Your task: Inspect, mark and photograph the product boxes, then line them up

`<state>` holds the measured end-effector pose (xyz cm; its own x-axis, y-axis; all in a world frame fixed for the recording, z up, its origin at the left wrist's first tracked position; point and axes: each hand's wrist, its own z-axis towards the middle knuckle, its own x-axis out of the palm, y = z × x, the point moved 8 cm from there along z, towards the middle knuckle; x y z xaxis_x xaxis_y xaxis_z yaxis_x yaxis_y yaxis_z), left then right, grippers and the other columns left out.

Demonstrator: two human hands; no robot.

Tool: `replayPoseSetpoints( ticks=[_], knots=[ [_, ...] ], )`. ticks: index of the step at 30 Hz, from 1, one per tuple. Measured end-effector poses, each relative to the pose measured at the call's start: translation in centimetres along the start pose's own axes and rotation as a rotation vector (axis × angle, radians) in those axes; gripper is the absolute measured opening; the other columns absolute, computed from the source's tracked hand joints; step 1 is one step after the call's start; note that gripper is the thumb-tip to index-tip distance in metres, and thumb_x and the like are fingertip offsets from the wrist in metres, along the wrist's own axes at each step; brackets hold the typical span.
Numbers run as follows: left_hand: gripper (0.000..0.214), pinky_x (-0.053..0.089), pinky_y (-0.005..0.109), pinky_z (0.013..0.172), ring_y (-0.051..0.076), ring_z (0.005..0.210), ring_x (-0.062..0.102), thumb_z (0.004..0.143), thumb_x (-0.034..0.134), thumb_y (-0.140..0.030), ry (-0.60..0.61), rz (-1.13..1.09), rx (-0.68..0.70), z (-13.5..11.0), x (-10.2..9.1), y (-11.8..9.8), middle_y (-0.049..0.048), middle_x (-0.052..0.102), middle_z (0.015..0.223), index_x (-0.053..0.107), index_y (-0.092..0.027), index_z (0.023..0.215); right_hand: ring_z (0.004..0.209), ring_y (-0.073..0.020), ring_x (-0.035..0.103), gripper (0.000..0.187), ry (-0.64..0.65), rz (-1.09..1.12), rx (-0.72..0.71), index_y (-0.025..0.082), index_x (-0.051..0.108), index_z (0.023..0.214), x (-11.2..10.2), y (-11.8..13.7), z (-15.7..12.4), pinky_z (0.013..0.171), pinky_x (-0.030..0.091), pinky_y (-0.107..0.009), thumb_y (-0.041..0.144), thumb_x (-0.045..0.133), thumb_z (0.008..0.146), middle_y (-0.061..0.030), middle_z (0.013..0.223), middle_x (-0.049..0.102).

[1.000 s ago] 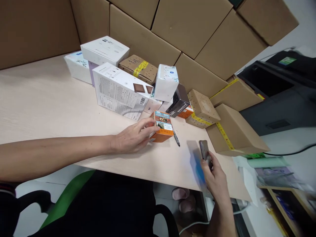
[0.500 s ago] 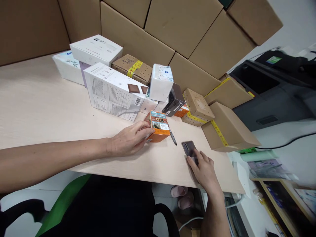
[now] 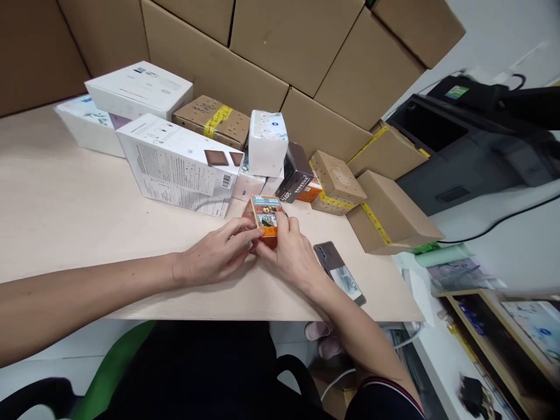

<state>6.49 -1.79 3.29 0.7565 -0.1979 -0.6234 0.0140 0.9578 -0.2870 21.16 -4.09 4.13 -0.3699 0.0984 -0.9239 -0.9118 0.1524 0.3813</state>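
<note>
A small orange box (image 3: 265,216) with a picture label stands on the pale wooden desk (image 3: 65,216). My left hand (image 3: 214,254) grips its left side with fingertips pinched on it. From the right, my right hand (image 3: 291,251) closes on the same box, fingers against its front and right edge. A dark phone (image 3: 339,273) lies flat on the desk just right of my right wrist.
Behind the orange box is a heap of packages: large white boxes (image 3: 175,166), a white tissue pack (image 3: 266,143), a dark box (image 3: 295,175), taped brown cartons (image 3: 389,213). Big cardboard boxes (image 3: 297,41) wall the back. A grey printer (image 3: 472,146) stands right.
My right hand laid the phone flat on the desk, let go of it and moved left onto the orange box. My left hand stayed on the box.
</note>
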Motion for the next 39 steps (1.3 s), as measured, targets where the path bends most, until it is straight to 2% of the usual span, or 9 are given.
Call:
replayPoseSetpoints(
  ticks=[3, 6, 9, 12, 15, 20, 25, 31, 39],
  knots=[
    [0.051, 0.062, 0.043, 0.100, 0.026, 0.125, 0.062, 0.094, 0.054, -0.009, -0.002, 0.006, 0.045, 0.0, -0.3, -0.4, 0.0166, 0.059, 0.131, 0.047, -0.018, 0.144, 0.108, -0.0369, 0.066, 0.068, -0.044, 0.115, -0.089, 0.019, 0.050, 0.147, -1.5, -0.7, -0.6, 0.095, 0.054, -0.058, 0.052, 0.063, 0.089, -0.0202, 0.132, 0.058],
    [0.049, 0.063, 0.040, 0.099, 0.025, 0.121, 0.063, 0.094, 0.054, -0.010, -0.045, 0.041, 0.109, -0.1, -1.0, -0.8, 0.0171, 0.059, 0.128, 0.047, -0.016, 0.142, 0.107, -0.0297, 0.065, 0.054, -0.185, 0.303, -0.147, 0.023, 0.057, 0.137, -5.2, -3.5, -2.3, 0.095, 0.055, -0.049, 0.051, 0.060, 0.091, -0.0140, 0.131, 0.065],
    [0.046, 0.064, 0.036, 0.093, 0.024, 0.115, 0.064, 0.094, 0.054, -0.010, -0.039, 0.083, 0.137, -0.1, -1.1, -0.9, 0.0162, 0.059, 0.123, 0.049, -0.015, 0.139, 0.100, -0.0272, 0.067, 0.057, -0.419, 0.310, -0.029, 0.021, 0.056, 0.136, -9.8, -9.0, -4.3, 0.086, 0.057, -0.044, 0.054, 0.060, 0.090, -0.0137, 0.129, 0.066],
    [0.046, 0.064, 0.035, 0.091, 0.023, 0.113, 0.065, 0.094, 0.052, -0.010, -0.013, 0.101, 0.119, -0.1, -0.7, -0.5, 0.0148, 0.060, 0.122, 0.049, -0.017, 0.138, 0.101, -0.0297, 0.067, 0.065, -0.577, 0.085, 0.191, 0.017, 0.055, 0.140, -13.1, -15.3, -5.6, 0.089, 0.055, -0.048, 0.052, 0.062, 0.085, -0.0179, 0.128, 0.066],
    [0.045, 0.062, 0.035, 0.091, 0.024, 0.114, 0.066, 0.093, 0.053, -0.011, -0.004, 0.107, 0.107, -0.2, -0.4, -0.2, 0.0136, 0.061, 0.122, 0.050, -0.019, 0.138, 0.114, -0.0370, 0.063, 0.073, -0.581, -0.151, 0.363, 0.012, 0.056, 0.142, -13.9, -20.3, -5.7, 0.099, 0.049, -0.054, 0.052, 0.059, 0.081, -0.0238, 0.130, 0.064],
    [0.043, 0.061, 0.035, 0.090, 0.023, 0.115, 0.065, 0.094, 0.052, -0.013, 0.026, 0.120, 0.099, -0.4, 0.2, 0.0, 0.0135, 0.061, 0.123, 0.052, -0.019, 0.137, 0.116, -0.0394, 0.060, 0.082, -0.503, -0.223, 0.527, 0.010, 0.052, 0.149, -12.2, -25.7, -4.5, 0.099, 0.047, -0.054, 0.057, 0.055, 0.081, -0.0274, 0.131, 0.060],
    [0.044, 0.060, 0.038, 0.092, 0.026, 0.119, 0.064, 0.095, 0.051, -0.014, 0.060, 0.058, 0.049, -0.7, 0.5, 0.6, 0.0134, 0.061, 0.127, 0.054, -0.021, 0.138, 0.117, -0.0386, 0.058, 0.072, -0.514, -0.249, 0.541, 0.007, 0.057, 0.141, -11.1, -26.8, -3.1, 0.101, 0.047, -0.053, 0.053, 0.057, 0.086, -0.0275, 0.129, 0.056],
    [0.043, 0.059, 0.037, 0.093, 0.025, 0.120, 0.063, 0.096, 0.050, -0.015, 0.117, 0.067, 0.007, -0.8, 1.0, 1.0, 0.0133, 0.060, 0.129, 0.053, -0.023, 0.138, 0.113, -0.0395, 0.059, 0.051, -0.569, -0.372, 0.559, 0.010, 0.066, 0.122, -11.5, -25.4, -2.2, 0.097, 0.049, -0.056, 0.050, 0.057, 0.090, -0.0251, 0.129, 0.051],
    [0.040, 0.058, 0.036, 0.094, 0.025, 0.118, 0.064, 0.097, 0.049, -0.015, 0.135, 0.048, -0.005, -0.9, 1.1, 1.0, 0.0142, 0.060, 0.129, 0.056, -0.022, 0.136, 0.141, -0.0477, 0.044, 0.078, -0.582, -0.302, 0.357, 0.018, 0.053, 0.148, -13.2, -21.3, 4.2, 0.113, 0.038, -0.064, 0.066, 0.059, 0.087, -0.0255, 0.151, 0.043]
  ],
)
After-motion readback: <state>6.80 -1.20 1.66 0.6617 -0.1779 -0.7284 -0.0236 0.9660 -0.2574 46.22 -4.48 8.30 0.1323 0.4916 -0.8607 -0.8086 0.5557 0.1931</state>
